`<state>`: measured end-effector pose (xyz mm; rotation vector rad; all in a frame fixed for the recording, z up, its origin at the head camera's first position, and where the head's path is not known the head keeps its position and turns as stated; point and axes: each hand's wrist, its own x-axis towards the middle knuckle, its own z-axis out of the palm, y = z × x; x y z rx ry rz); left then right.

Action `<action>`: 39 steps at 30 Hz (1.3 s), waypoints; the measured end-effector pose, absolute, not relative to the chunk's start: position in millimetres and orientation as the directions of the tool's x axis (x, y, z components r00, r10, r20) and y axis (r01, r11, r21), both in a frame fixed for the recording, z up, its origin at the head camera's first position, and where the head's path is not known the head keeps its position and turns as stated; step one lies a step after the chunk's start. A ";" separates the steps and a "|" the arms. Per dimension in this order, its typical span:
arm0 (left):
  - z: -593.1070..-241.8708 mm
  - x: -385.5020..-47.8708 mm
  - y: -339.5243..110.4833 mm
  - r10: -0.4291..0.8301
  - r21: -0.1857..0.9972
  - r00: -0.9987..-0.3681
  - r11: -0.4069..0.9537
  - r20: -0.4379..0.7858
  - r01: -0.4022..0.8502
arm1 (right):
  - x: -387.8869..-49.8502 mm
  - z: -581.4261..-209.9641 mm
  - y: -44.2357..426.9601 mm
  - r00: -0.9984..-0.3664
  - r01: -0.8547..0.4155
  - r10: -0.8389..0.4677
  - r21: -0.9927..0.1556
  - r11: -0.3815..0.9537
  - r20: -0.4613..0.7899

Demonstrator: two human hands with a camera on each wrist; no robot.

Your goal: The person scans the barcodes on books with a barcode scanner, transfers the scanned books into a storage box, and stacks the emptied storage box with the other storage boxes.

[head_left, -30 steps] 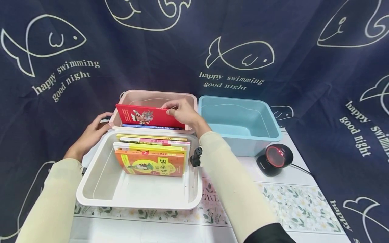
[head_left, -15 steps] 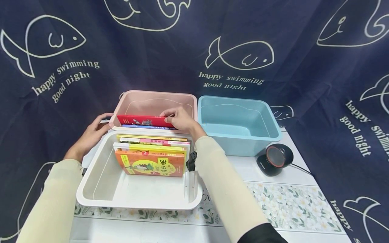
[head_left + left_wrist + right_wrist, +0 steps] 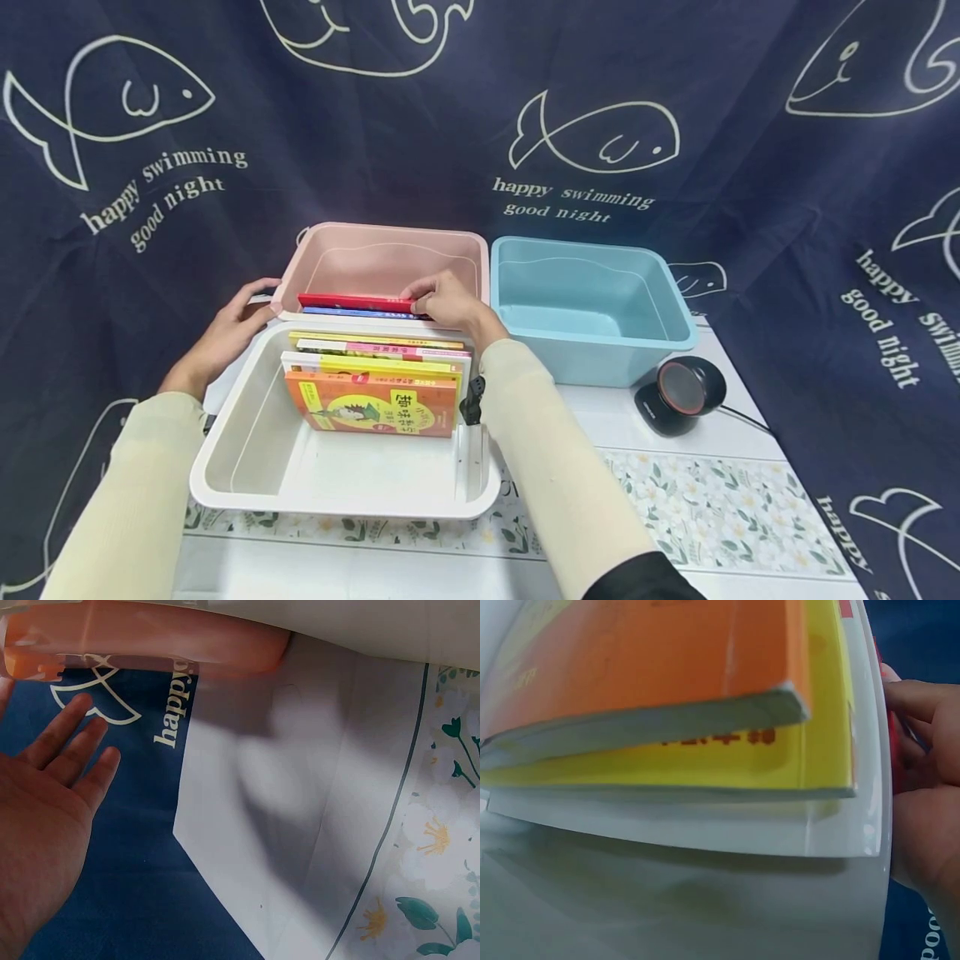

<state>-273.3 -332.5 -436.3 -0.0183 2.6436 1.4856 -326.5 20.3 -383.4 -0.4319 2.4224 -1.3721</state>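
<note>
A red book (image 3: 348,301) stands low inside the pink bin (image 3: 405,229), just behind a blue book (image 3: 352,312) by the near wall. My right hand (image 3: 450,302) pinches the red book's top edge near its right end; in the right wrist view that hand (image 3: 930,757) is partly hidden by the white bin's wall. At the pink bin's left front corner, my left hand (image 3: 228,333) touches the rim. In the left wrist view its fingers (image 3: 71,757) are straight and hold nothing.
The white bin (image 3: 345,503) in front holds several upright books, with an orange book (image 3: 375,406) foremost. To the right stands a light blue bin (image 3: 592,342). Near it is a round black device (image 3: 686,387) with a cable. A dark fish-print curtain (image 3: 420,150) hangs behind.
The red book has gone down into the pink bin, from mostly showing to just its top edge. My right hand has lowered with it. The left hand stays at the bin's corner.
</note>
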 end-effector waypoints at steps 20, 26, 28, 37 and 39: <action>-435.6 -273.8 -332.0 0.044 0.850 -0.992 0.520 -0.119 -0.078 | -325.9 -367.5 26.3 -0.895 -0.041 -0.403 -0.865 0.500 -0.190; -436.0 -273.3 -333.1 0.040 0.846 -0.990 0.526 -0.135 -0.094 | -320.6 -351.2 27.6 -0.883 -0.081 -0.440 -0.873 0.481 -0.161; -436.2 -273.9 -333.1 0.038 0.843 -0.990 0.529 -0.135 -0.094 | -317.5 -344.4 30.4 -0.875 -0.091 -0.458 -0.877 0.472 -0.156; -436.8 -272.9 -331.9 0.042 0.844 -0.989 0.527 -0.143 -0.099 | -287.8 -328.6 61.3 -0.851 -0.139 -0.521 -0.930 0.339 -0.063; -436.5 -273.5 -332.1 0.040 0.843 -0.990 0.530 -0.134 -0.092 | -277.2 -329.1 70.2 -0.848 -0.159 -0.528 -0.929 0.334 -0.045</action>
